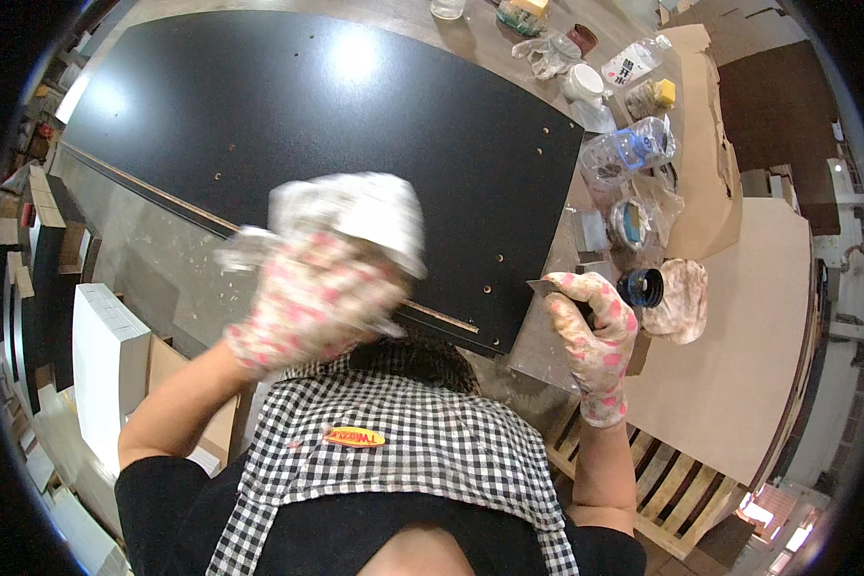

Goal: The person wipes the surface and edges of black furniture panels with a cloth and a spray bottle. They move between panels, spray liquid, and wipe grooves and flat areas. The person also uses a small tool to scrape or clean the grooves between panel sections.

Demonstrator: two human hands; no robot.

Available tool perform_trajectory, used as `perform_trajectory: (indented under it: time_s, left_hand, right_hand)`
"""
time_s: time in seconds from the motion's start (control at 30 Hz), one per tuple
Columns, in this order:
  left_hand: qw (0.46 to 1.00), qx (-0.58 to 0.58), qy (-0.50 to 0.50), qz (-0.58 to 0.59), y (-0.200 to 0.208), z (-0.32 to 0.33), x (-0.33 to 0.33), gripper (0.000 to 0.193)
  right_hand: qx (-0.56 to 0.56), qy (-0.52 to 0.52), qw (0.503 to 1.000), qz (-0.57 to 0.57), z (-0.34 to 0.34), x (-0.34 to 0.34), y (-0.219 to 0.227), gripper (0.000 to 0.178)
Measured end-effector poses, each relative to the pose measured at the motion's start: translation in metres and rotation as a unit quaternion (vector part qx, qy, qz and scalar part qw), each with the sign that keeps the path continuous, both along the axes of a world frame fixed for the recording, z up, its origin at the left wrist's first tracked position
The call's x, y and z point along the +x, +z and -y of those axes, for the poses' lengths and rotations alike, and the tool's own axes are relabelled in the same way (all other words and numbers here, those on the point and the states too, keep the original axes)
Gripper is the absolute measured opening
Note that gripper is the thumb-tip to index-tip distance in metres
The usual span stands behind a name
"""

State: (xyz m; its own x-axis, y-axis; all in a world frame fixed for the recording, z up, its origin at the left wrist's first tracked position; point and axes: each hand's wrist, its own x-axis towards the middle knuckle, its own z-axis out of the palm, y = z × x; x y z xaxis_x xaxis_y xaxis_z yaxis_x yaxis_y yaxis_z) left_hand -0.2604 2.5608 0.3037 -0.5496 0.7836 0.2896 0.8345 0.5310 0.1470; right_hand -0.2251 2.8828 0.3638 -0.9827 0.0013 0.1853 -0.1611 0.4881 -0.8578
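A large glossy black panel [432, 154] with small holes and one curved side lies in front of me. Over its near edge, my left hand [317, 307], in a pink-spotted work glove, grips a white cloth [355, 211]; both are smeared by motion. My right hand [597, 336], gloved the same way, is closed around a small tool with a flat metal blade [543, 285] beside the panel's right corner. Most of that tool is hidden in my fingers, so its exact kind does not show.
Plastic bottles [634, 60], a white jar [583, 84], a cut bottle [629, 149] and a dark ring-shaped lid [640, 287] crowd the right side. A stained rag [680, 302] lies near brown board [725, 355] on a wooden pallet [682, 490]. White boxes [110, 355] stand left.
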Motion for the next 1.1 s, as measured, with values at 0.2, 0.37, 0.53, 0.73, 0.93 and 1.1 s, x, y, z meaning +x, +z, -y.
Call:
perform_trajectory:
  time_s: [0.2,0.37,0.53,0.73,0.93,1.1]
  left_hand:
    - [0.991,0.017,-0.123,0.051,-0.010,-0.066,0.006,0.044]
    - [0.971,0.023,0.229,-0.066,-0.009,0.067,-0.001,0.050]
    - [0.991,-0.005,0.131,-0.028,0.000,0.042,-0.008,0.043]
    - [0.988,0.054,0.144,-0.015,0.025,0.021,-0.009,0.045]
    - [0.984,0.058,0.167,0.014,0.015,0.021,-0.005,0.049]
    - [0.986,0.064,0.148,-0.045,0.019,0.015,-0.005,0.045]
  right_hand:
    - [-0.097,-0.027,0.993,0.062,-0.020,0.025,-0.017,0.015]
    - [-0.220,-0.093,0.969,0.065,-0.019,0.046,-0.022,0.019]
    - [0.026,0.061,0.997,0.036,-0.007,0.046,-0.024,0.056]
    - [0.116,0.047,0.992,0.005,-0.011,0.028,-0.027,0.070]
    - [0.111,0.048,0.992,0.026,-0.004,0.033,-0.033,0.071]
    - [0.058,0.008,0.997,0.054,0.008,0.045,-0.043,0.064]
